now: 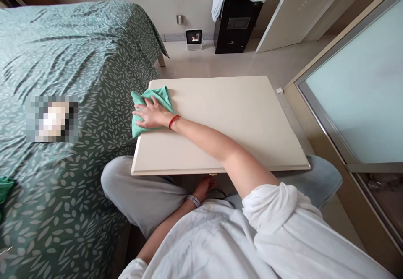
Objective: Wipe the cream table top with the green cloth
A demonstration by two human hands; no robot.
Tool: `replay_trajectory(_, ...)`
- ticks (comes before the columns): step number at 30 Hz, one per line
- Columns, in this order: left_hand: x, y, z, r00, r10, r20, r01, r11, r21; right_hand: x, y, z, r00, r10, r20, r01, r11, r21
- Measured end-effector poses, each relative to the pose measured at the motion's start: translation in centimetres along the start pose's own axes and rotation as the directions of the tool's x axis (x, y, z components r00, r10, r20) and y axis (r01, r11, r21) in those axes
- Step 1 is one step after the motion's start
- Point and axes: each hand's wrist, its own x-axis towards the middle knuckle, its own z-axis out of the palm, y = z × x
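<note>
My right hand (pixel 151 112) lies with fingers spread on a green cloth (pixel 162 96), pressing it against the left edge of a cream tabletop (pixel 226 111). Part of the cloth hangs past that edge. A red string circles my right wrist. Below the tabletop's front edge, between my knees, is my left hand (pixel 206 185), with a pale watch band on its wrist. Its fingers are partly hidden and too small to make out.
A bed with a green leaf-patterned sheet (pixel 94 153) stands close on the left. Behind the table are a small screen (pixel 194 40) and a black cabinet (pixel 234 29) bearing clothes. A frosted glass panel (pixel 362 77) stands at the right.
</note>
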Motion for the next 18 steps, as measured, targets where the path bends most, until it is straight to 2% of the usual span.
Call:
replay_trajectory(4, -0.7, 0.7, 0.2, 1.000, -0.016, -0.026, 0.015, 1.000, -0.019, -3.0, -1.6, 1.3, 0.987, -0.151, 0.058, 0.149, 0.988, 0.032)
replay_trajectory(7, -1.1, 1.0, 0.3, 0.999, -0.018, -0.032, 0.017, 1.000, -0.024, -4.8, -0.1, 1.3, 0.989, -0.131, 0.065, 0.126, 0.989, 0.074)
replay_trajectory(11, -1.4, 1.2, 0.4, 0.999, -0.022, -0.050, 0.021, 1.000, -0.023, -7.3, 5.6, -0.2, 0.997, 0.067, 0.024, -0.068, 0.995, 0.070)
replay_trajectory(13, -1.4, 1.4, 0.5, 0.998, -0.026, -0.054, 0.025, 1.000, -0.018, -9.6, 9.4, -1.2, 0.978, 0.210, 0.010, -0.210, 0.976, 0.065)
replay_trajectory(15, -1.5, 1.5, 0.5, 0.998, -0.029, -0.054, 0.028, 1.000, -0.011, -12.9, 13.1, -2.2, 0.931, 0.366, -0.005, -0.365, 0.929, 0.055)
replay_trajectory(18, -1.6, 1.6, 0.6, 0.998, -0.029, -0.049, 0.029, 1.000, -0.003, -19.6, 17.7, -3.6, 0.823, 0.566, -0.055, -0.564, 0.825, 0.039)
